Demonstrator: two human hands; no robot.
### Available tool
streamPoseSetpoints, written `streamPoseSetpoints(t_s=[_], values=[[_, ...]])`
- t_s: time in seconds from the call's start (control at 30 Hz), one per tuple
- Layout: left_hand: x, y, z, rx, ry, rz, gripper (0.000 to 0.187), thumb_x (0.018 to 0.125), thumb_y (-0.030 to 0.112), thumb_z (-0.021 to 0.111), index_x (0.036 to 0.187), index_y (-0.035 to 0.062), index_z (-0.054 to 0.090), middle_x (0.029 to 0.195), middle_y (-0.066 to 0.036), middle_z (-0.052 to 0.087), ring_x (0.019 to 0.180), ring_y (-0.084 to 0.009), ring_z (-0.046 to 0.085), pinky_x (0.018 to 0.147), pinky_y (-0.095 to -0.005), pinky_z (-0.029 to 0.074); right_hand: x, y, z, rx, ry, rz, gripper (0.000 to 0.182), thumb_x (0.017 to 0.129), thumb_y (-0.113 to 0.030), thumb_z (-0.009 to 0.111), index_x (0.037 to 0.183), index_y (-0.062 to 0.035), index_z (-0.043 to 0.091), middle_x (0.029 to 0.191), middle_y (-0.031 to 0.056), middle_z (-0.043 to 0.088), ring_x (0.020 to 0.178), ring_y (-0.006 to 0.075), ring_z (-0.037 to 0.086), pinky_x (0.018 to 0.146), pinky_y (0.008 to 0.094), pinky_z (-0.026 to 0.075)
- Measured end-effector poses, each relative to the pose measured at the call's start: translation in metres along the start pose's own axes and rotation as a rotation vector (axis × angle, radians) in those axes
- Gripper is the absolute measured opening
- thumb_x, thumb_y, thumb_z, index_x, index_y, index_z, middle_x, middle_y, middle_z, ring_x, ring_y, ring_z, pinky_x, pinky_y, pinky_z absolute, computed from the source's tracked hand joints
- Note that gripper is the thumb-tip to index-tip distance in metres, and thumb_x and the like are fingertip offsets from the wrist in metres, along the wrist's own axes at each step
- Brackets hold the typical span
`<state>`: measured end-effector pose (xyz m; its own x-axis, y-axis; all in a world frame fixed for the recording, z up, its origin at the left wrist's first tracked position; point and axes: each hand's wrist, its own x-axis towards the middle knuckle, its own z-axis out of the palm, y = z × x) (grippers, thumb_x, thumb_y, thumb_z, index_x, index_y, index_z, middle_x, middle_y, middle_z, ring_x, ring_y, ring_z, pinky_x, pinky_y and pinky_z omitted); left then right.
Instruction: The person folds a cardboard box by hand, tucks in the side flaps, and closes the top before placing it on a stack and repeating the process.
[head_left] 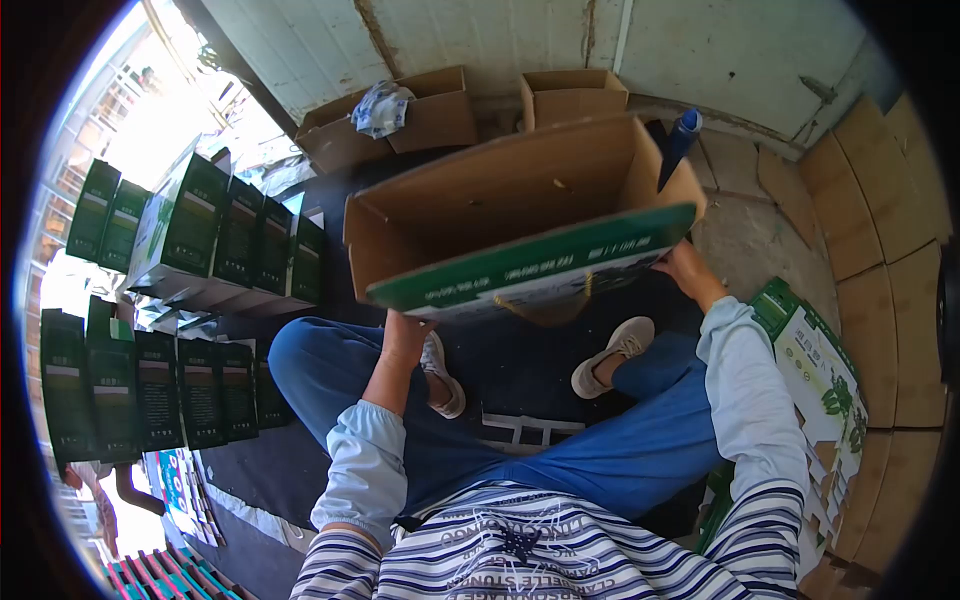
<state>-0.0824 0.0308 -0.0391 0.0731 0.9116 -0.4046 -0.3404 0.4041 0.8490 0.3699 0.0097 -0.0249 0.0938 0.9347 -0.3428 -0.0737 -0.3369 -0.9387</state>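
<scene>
A cardboard gift box (470, 280), green and white outside and brown inside, is held up tilted in front of me with its open side facing up and away. A yellow cord handle (545, 318) hangs from its printed front. My left hand (405, 332) grips the lower left edge, its fingers partly hidden under the box. My right hand (690, 272) is closed on the lower right corner. Just beyond the box's right end stands a dark blue pointed object (678, 145), whose kind I cannot make out.
Rows of green boxes (160, 385) stand at the left. Flat printed box sheets (815, 370) are stacked at my right, beside a wall of brown cartons (865, 300). Open cartons (435, 108) sit by the far wall, one with a crumpled blue-white cloth (382, 108).
</scene>
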Motion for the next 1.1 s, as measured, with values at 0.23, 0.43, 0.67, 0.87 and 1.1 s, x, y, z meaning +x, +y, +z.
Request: streamPoseSetpoints(t_s=[0.23, 0.43, 0.67, 0.87, 1.1], values=[[0.029, -0.018, -0.035, 0.318, -0.343, 0.224, 0.037, 0.098, 0.028, 0.039, 0.127, 0.0067, 0.048, 0.119, -0.010, 0.057, 0.110, -0.0243, 0.055, 0.094, -0.0380, 0.046, -0.019, -0.008, 0.012, 0.018, -0.088, 0.225, 0.050, 0.096, -0.048, 0.040, 0.128, -0.0110, 0.052, 0.115, 0.0030, 0.061, 0.098, 0.0147, 0.061, 0.084, 0.0296, 0.049], [0.026, -0.011, -0.007, -0.086, 0.009, -0.029, 0.037, 0.095, 0.034, 0.046, 0.117, 0.0060, 0.056, 0.108, -0.008, 0.061, 0.096, -0.0180, 0.061, 0.081, -0.0308, 0.051, -0.004, 0.003, 0.024, -0.527, 0.035, 0.134, 0.051, 0.093, -0.040, 0.051, 0.128, -0.0042, 0.053, 0.119, 0.0075, 0.061, 0.104, 0.0205, 0.059, 0.088, 0.0337, 0.046], [0.033, 0.023, 0.011, 0.579, 0.107, 0.236, 0.046, 0.090, 0.045, 0.051, 0.106, 0.0036, 0.061, 0.091, -0.009, 0.065, 0.083, -0.0189, 0.063, 0.074, -0.0333, 0.050, 0.027, -0.020, 0.024, -0.827, -0.214, 0.124, 0.076, 0.084, -0.045, 0.063, 0.135, 0.0065, 0.040, 0.128, 0.0217, 0.052, 0.117, 0.0282, 0.051, 0.096, 0.0334, 0.042], [0.076, 0.061, 0.025, 1.380, 0.249, 0.235, 0.044, 0.086, 0.041, 0.051, 0.084, 0.0000, 0.065, 0.088, -0.023, 0.066, 0.088, -0.0422, 0.062, 0.077, -0.0460, 0.048, 0.033, -0.040, 0.057, -1.259, -0.121, 0.076, 0.079, 0.078, -0.053, 0.061, 0.132, 0.0030, 0.047, 0.132, 0.0253, 0.048, 0.124, 0.0364, 0.046, 0.103, 0.0397, 0.037], [0.053, 0.081, 0.066, 1.818, 0.030, 0.407, 0.039, 0.087, 0.029, 0.042, 0.085, -0.0009, 0.066, 0.090, -0.026, 0.065, 0.089, -0.0402, 0.063, 0.081, -0.0486, 0.049, 0.051, -0.026, 0.043, -1.242, -0.077, -0.048, 0.073, 0.079, -0.049, 0.062, 0.130, 0.0006, 0.049, 0.127, 0.0239, 0.053, 0.121, 0.0356, 0.049, 0.102, 0.0395, 0.038]])
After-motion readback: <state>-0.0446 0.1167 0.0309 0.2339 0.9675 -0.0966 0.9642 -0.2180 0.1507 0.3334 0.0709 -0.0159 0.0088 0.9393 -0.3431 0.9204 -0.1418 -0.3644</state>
